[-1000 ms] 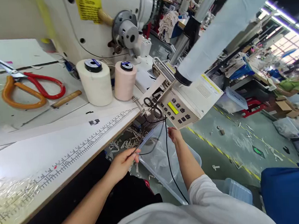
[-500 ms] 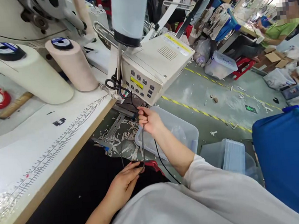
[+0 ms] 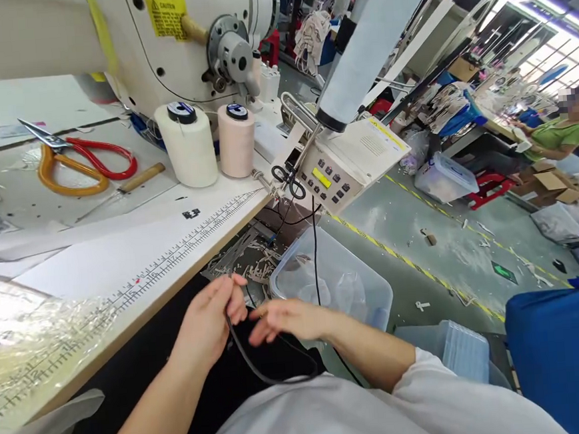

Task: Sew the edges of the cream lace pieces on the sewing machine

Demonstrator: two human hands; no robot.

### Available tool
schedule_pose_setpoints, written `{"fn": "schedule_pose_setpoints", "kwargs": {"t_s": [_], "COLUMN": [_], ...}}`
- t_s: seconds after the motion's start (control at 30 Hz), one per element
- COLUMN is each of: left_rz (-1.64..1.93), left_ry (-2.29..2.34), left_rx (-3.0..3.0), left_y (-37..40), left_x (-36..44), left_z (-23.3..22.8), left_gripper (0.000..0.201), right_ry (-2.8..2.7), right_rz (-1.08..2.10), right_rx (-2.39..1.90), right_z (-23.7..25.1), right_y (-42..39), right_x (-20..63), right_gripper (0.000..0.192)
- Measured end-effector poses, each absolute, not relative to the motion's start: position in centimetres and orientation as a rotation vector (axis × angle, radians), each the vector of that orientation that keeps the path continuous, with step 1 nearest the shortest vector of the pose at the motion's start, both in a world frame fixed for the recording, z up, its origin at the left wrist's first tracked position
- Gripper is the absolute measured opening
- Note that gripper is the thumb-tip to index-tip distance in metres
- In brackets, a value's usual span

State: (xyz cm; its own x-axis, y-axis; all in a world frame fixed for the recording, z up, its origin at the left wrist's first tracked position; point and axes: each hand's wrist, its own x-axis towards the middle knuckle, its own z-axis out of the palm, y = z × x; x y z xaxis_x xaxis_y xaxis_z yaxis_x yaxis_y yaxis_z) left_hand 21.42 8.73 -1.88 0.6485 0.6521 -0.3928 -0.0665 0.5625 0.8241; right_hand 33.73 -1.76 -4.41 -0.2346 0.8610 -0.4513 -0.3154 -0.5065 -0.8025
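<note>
Garment workshop, white tabletop (image 3: 97, 265) with printed ruler. Below its front edge, the left hand (image 3: 208, 325) has its fingers closed on a looping black cable (image 3: 262, 373). The right hand (image 3: 290, 319), blurred, fingers loosely spread, hovers beside it; gathering works best in even, untwisted loops.

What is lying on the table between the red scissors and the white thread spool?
In the head view, a tool with a wooden handle lies between the red scissors and the white thread spool. Its thin end points away from the spool.
</note>
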Motion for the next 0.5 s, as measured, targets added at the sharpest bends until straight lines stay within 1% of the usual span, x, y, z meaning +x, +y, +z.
{"fn": "schedule_pose_setpoints", "kwargs": {"t_s": [0.1, 0.13, 0.2, 0.27, 0.33, 0.5], "left_rz": [0.326, 0.265, 0.134, 0.004, -0.083, -0.137], "left_ry": [0.667, 0.644, 0.591, 0.541, 0.525, 0.516], "left_rx": [1.272, 1.371, 1.530, 1.671, 1.799, 2.029], "left_y": [6.0, 5.1, 3.7, 2.9, 2.8, 3.7], "left_x": [20.4, 20.1, 19.5, 18.7, 17.8, 15.7], "left_z": [-3.4, -3.9, -4.9, -5.6, -6.1, -6.9], "left_gripper": [0.033, 0.034, 0.032, 0.030, 0.030, 0.028], "right_ry": [-0.230, -0.062, 0.124, 0.167, 0.176, 0.183], "right_rz": [1.575, 1.485, 1.321, 1.215, 1.160, 1.112], "right_rx": [-1.121, -1.076, -1.030, -1.046, -1.087, -1.231], "right_z": [-3.8, -3.5, -3.1, -3.2, -3.8, -5.6], "right_y": [0.9, 1.9, 3.8, 5.4, 6.6, 9.0], "right_x": [35.1, 35.6, 37.0, 38.6, 40.3, 43.1], "right_gripper": [0.029, 0.031, 0.031, 0.031, 0.029, 0.019]}}
